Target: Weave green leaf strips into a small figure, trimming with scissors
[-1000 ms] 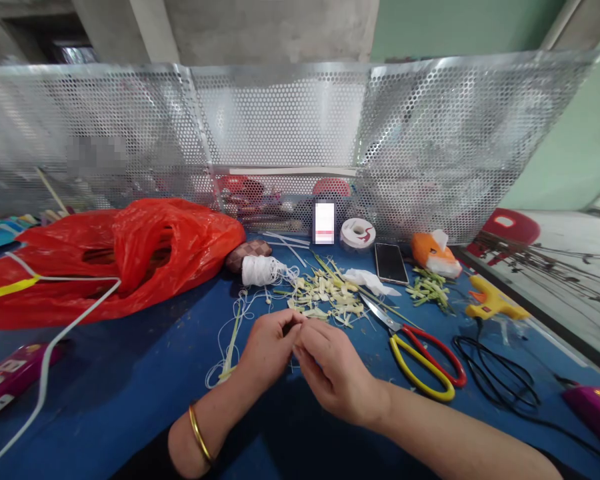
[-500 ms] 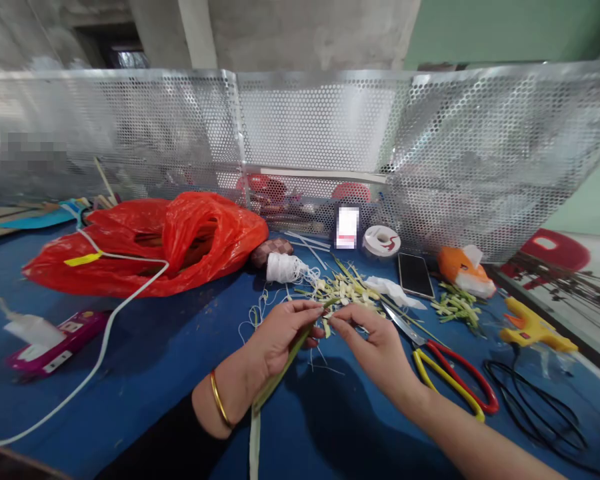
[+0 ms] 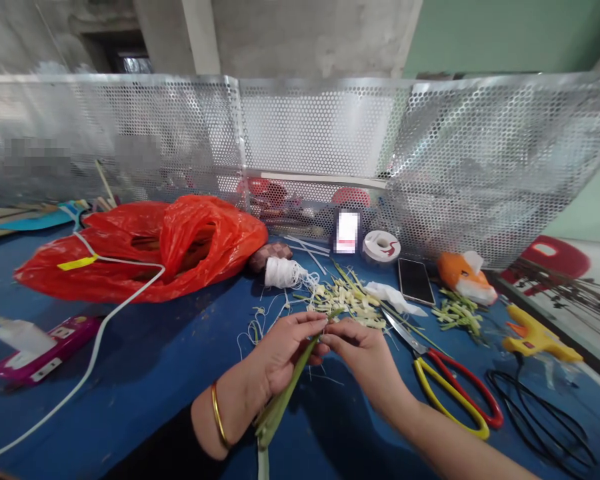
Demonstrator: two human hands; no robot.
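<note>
My left hand, with a gold bangle at the wrist, grips a long, folded green leaf strip. The strip slants from the fingertips down past the palm, and a paler end hangs below. At its upper tip, my right hand pinches with thumb and forefinger, touching or almost touching the left fingertips. What lies in that pinch is too small to make out; fine white thread shows just beneath the hands. Beyond them lie cut green and pale leaf pieces and a spool of white string.
Red-and-yellow-handled scissors lie right of my right hand, near a yellow glue gun with a black cord. A phone, ribbon roll and tissue pack stand behind. On the left are a red plastic bag and purple power strip.
My right hand has moved left and in against the left fingertips, closing the small gap between them. The leaf strip has turned so more of its lower end shows.
</note>
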